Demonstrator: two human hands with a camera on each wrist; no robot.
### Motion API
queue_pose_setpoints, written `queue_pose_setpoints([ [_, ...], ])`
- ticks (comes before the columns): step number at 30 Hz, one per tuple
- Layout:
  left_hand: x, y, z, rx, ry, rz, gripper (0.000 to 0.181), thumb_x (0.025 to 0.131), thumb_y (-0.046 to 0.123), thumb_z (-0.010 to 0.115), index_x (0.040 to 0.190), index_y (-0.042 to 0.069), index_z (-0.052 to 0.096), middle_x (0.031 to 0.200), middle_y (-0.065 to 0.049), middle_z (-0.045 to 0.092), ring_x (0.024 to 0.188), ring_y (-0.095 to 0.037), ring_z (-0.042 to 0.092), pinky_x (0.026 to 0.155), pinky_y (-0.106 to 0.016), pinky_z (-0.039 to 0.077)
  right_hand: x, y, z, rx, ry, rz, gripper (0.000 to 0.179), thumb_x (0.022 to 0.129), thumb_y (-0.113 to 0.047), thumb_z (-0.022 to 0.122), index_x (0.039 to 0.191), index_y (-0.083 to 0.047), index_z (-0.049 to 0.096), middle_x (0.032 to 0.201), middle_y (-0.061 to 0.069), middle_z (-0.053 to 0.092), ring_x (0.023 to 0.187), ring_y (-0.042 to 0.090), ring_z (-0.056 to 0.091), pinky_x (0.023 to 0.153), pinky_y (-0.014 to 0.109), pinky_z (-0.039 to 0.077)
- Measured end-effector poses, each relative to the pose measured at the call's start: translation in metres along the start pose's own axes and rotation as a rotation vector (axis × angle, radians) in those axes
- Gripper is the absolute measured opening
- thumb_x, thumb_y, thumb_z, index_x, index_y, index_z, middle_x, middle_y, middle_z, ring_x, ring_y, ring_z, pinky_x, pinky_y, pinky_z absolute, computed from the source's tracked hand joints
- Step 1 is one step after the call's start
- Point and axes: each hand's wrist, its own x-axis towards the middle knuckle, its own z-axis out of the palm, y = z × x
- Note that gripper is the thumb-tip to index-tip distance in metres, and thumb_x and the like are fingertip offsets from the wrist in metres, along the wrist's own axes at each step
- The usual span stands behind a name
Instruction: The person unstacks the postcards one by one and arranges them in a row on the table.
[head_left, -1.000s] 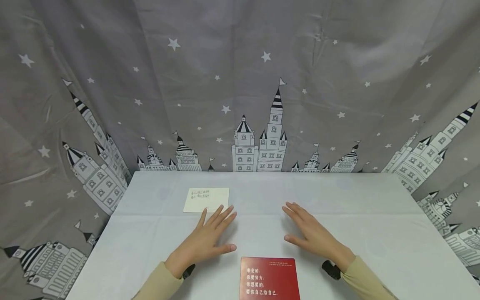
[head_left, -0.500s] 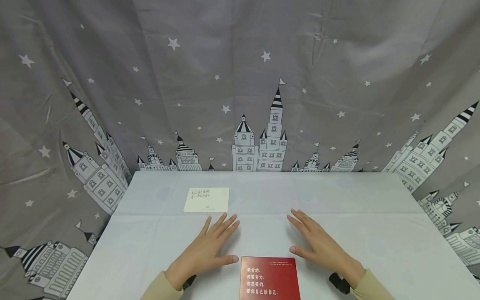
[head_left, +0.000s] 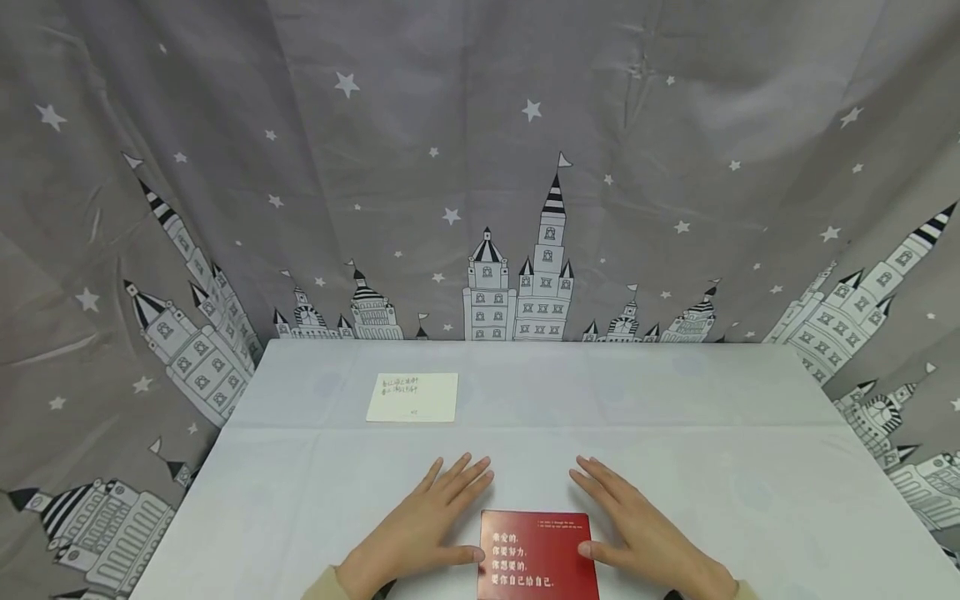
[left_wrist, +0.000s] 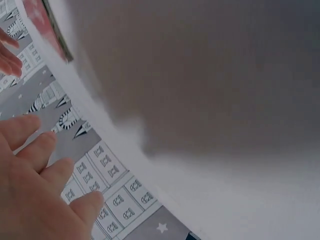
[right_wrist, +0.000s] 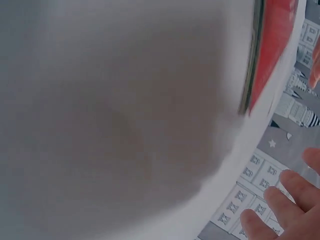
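Near the front of the white table lies a flat red square stack (head_left: 536,554) with white printed characters on top; the wrist views show its thick layered edge. On its left side my left hand (head_left: 423,529) is spread, palm down, thumb tip right at the red edge. My right hand (head_left: 645,533) mirrors it on the other side, its thumb overlapping the red cover's right edge in the head view. Both hands have their fingers extended and hold nothing. In the left wrist view the left fingers (left_wrist: 55,170) show at lower left; the right fingers (right_wrist: 280,200) show in the right wrist view.
A cream card (head_left: 412,397) with handwriting lies flat toward the back left of the white table (head_left: 712,442). Behind and at both sides hangs a grey curtain (head_left: 480,108) printed with castles and stars.
Both hands have drawn back toward the front of the table, from beyond the red stack to either side of it. The cream card, partly covered before, is now fully visible.
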Motion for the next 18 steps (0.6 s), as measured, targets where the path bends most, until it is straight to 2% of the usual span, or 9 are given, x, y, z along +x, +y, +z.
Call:
queue_pose_setpoints([
  [4, -0.001, 0.005, 0.005, -0.003, 0.003, 0.031, 0.087, 0.077, 0.062, 0.053, 0.141, 0.01, 0.029, 0.146, -0.002, 0.024, 0.133, -0.027, 0.019, 0.104, -0.049, 0.02, -0.008, -0.004, 0.006, 0.053, -0.069, 0.022, 0.079, 0.078, -0.056, 0.057, 0.142, -0.022, 0.027, 0.146, -0.001, 0.023, 0.129, 0.021, 0.025, 0.086, 0.042, 0.045],
  [11, -0.002, 0.011, 0.007, -0.052, -0.063, 0.02, 0.092, 0.072, 0.067, 0.053, 0.141, 0.011, 0.03, 0.146, 0.0, 0.025, 0.133, -0.024, 0.019, 0.104, -0.048, 0.021, -0.013, -0.013, 0.009, 0.231, -0.249, 0.169, 0.085, 0.073, -0.059, 0.059, 0.143, -0.028, 0.022, 0.146, -0.003, 0.02, 0.128, 0.022, 0.022, 0.074, 0.03, 0.052],
  [14, -0.003, 0.014, 0.007, -0.067, -0.097, -0.001, 0.096, 0.069, 0.069, 0.055, 0.141, 0.011, 0.029, 0.146, 0.001, 0.024, 0.133, -0.023, 0.019, 0.104, -0.047, 0.021, -0.016, -0.014, 0.01, 0.268, -0.271, 0.181, 0.087, 0.072, -0.059, 0.061, 0.143, -0.031, 0.019, 0.146, -0.005, 0.018, 0.129, 0.022, 0.021, 0.073, 0.028, 0.052],
  [18, -0.005, 0.017, 0.008, -0.07, -0.128, -0.015, 0.1, 0.066, 0.074, 0.05, 0.142, 0.012, 0.027, 0.146, 0.002, 0.024, 0.133, -0.022, 0.02, 0.104, -0.047, 0.021, -0.019, -0.016, 0.011, 0.289, -0.282, 0.195, 0.09, 0.07, -0.06, 0.062, 0.143, -0.033, 0.017, 0.147, -0.006, 0.016, 0.129, 0.022, 0.02, 0.07, 0.026, 0.052],
])
